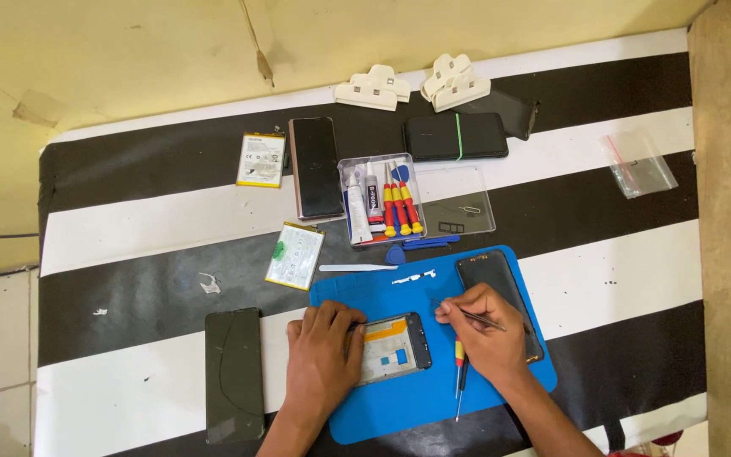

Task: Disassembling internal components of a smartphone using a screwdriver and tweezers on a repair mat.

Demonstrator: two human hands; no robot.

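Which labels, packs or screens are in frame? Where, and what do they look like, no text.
White-labelled flat battery with yellow edge: upper left, beside the upright dark phone.
White-labelled flat battery with green sticker: tilted, left of the blue mat.
Dark phone screen, unlit: upright, left of the clear tool tray.
Black glass screen panel: on the blue mat, beside the right hand.
Clear zip bag with red strip: far right, flat.

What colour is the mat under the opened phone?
Plain blue; the mat shows best in the head view, beneath the opened phone.
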